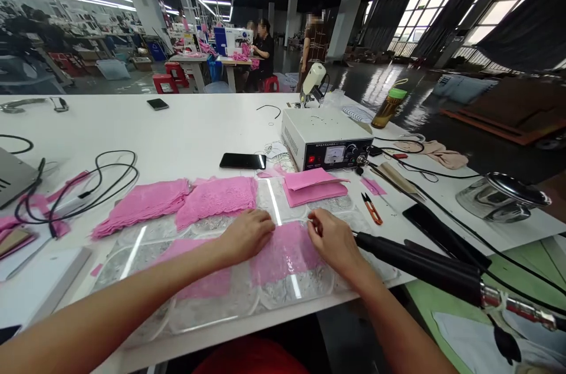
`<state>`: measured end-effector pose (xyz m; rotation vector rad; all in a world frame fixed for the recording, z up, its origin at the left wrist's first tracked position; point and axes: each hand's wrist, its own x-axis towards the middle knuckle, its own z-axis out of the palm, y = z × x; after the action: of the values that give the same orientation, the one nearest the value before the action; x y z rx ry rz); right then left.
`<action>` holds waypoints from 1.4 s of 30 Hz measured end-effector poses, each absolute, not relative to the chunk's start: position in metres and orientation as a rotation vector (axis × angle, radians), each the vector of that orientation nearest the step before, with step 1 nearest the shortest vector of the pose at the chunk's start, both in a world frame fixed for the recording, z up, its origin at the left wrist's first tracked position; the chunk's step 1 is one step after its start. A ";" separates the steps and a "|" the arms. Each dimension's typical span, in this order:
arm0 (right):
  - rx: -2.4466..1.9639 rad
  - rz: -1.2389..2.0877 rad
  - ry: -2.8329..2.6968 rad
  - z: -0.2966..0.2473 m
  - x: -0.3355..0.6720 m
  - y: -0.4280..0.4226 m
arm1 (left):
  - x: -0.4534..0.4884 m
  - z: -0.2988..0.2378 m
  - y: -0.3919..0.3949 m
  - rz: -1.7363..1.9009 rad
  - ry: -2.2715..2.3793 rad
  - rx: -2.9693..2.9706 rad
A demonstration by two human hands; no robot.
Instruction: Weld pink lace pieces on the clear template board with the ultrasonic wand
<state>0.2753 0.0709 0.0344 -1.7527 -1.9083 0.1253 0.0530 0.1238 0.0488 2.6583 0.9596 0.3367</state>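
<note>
My left hand rests knuckles-up on a piece of pink lace that lies on a clear plastic template sheet; its fingers are curled onto the lace's upper left edge. My right hand is curled at the lace's upper right edge, fingertips pinched on the fabric. A black handheld tool with a metal end and a cable lies just right of my right wrist; whether the hand touches it I cannot tell. Two stacks of pink lace and folded pink cloth lie beyond the hands.
A white control box stands behind the cloth, a black phone to its left. Orange snips, a metal pot, an amber bottle and black cables lie around. People sit at sewing tables far behind.
</note>
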 end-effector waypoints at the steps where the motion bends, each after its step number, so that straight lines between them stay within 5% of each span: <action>1: -1.722 0.091 -1.886 0.037 0.274 0.081 | 0.063 0.051 0.138 0.364 0.998 2.640; 11: -1.669 -0.066 -1.666 0.033 0.296 0.119 | 0.156 0.048 0.246 0.321 1.169 2.298; 42: -1.716 -0.211 -1.948 0.022 0.308 0.144 | 0.155 0.021 0.257 0.404 1.042 2.001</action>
<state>0.3082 0.1444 0.0218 -1.7164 -1.9479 -0.2112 0.1547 0.2574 0.0205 2.0011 1.0420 0.4040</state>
